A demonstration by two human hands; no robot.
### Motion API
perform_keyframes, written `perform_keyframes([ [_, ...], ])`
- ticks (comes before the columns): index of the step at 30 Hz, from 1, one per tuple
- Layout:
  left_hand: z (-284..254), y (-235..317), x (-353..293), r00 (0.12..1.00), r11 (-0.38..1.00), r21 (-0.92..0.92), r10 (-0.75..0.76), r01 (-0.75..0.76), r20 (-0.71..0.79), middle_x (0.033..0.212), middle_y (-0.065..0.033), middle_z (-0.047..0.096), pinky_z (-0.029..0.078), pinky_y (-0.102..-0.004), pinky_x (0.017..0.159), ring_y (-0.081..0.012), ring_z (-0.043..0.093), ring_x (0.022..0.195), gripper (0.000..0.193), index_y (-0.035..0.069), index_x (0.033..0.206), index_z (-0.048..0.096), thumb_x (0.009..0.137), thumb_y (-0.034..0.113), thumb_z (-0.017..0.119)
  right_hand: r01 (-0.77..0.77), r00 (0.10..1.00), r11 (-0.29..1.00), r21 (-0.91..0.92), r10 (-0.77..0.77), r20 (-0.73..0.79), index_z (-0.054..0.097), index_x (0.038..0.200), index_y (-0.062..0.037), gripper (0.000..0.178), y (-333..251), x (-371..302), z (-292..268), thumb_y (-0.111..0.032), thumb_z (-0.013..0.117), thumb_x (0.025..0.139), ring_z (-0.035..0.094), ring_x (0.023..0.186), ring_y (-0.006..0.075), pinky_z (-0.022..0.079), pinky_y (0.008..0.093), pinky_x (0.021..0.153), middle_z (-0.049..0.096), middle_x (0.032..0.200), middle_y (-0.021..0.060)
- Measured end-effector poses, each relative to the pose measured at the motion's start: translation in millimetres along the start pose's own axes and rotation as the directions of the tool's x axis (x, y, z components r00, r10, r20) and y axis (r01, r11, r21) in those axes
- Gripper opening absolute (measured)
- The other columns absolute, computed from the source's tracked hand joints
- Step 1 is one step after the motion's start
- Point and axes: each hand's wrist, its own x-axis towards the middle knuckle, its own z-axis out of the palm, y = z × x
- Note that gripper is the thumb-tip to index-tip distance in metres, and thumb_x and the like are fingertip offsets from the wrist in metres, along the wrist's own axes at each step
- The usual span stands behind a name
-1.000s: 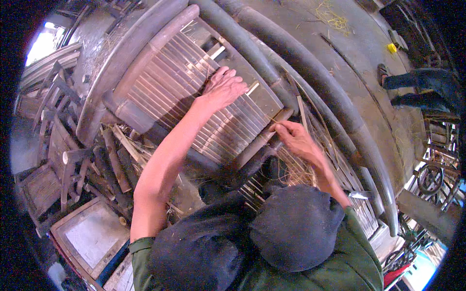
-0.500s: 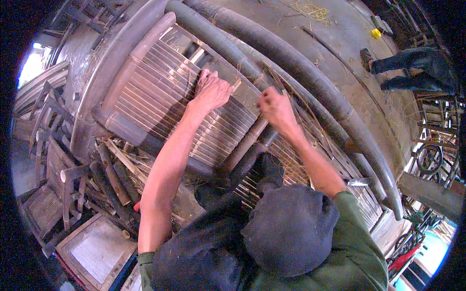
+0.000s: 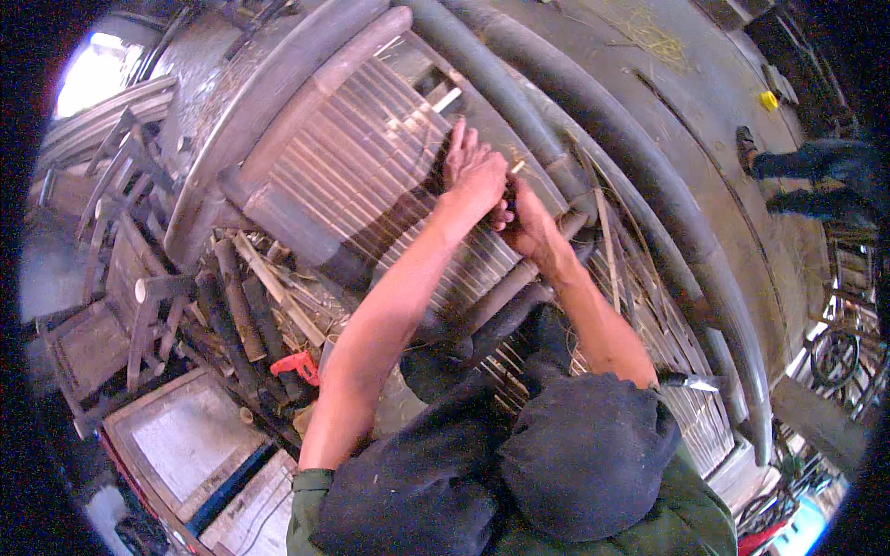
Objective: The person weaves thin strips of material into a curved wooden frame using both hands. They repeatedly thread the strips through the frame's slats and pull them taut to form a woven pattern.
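Observation:
Over a dark bamboo seat of narrow slats [image 3: 371, 130], my two hands are close together near its right edge. My left hand [image 3: 477, 174] rests at the slats with its fingers bent down, the index finger reaching farther out. What it grips is hidden beneath it. Just beside it, the pale end of a thin strip [image 3: 517, 167] shows. My right hand [image 3: 536, 227] is closed up against the left hand's underside; its fingertips are in shadow, and what they pinch cannot be made out. Thick bamboo poles [image 3: 505, 74] frame the seat.
A red-handled tool [image 3: 297, 366] lies among cut bamboo pieces [image 3: 236, 301] at the left. Thin loose strips [image 3: 607, 241] and a knife [image 3: 691, 381] lie at the right. A framed panel [image 3: 185, 445] is at lower left. Another person's legs [image 3: 811, 181] are at the far right.
My right hand has come in from the right, closing the gap to my left hand. My left hand stays at the same part of the seat. The whole view has shifted.

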Motion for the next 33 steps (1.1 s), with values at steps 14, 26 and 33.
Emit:
perform_keyframes([
  [14,-21,-23,13,0.982,0.735,-0.662,-0.029,0.146,0.184,0.095,-0.007,0.067,-0.001,-0.057,0.112,-0.0256,0.059,0.106,0.031,0.013,0.071,0.073,0.085,0.035,0.055,0.364,0.883,0.776,-0.515,-0.463,-0.075,0.051,0.129,-0.0024,0.041,4,-37,9,-0.025,0.057,0.096,0.051,0.056,0.0077,0.042,0.0237,0.046,0.059,0.072,0.0014],
  [26,-19,-31,9,0.995,0.623,-0.777,-0.019,0.089,0.099,0.097,-0.0052,0.07,-0.002,-0.0533,0.116,-0.0237,0.062,0.105,0.03,0.008,0.085,0.073,0.091,0.031,0.054,0.291,0.399,-0.24,-0.926,-0.85,0.345,0.071,0.088,-0.0059,0.018,-28,-64,-2,-0.023,0.067,0.087,0.058,0.099,0.0282,0.045,0.0396,0.084,0.06,0.105,0.0123],
  [33,-25,-32,6,0.997,0.654,-0.753,-0.047,0.081,0.067,0.1,-0.011,0.071,0.005,-0.0534,0.117,-0.0279,0.065,0.102,0.03,0.003,0.094,0.072,0.089,0.03,0.059,0.295,0.784,0.086,-0.952,-0.591,0.189,0.063,0.094,-0.0026,0.018,-33,-125,-6,-0.019,0.056,0.095,0.064,0.072,0.0238,0.049,0.0324,0.067,0.065,0.078,0.0133],
])
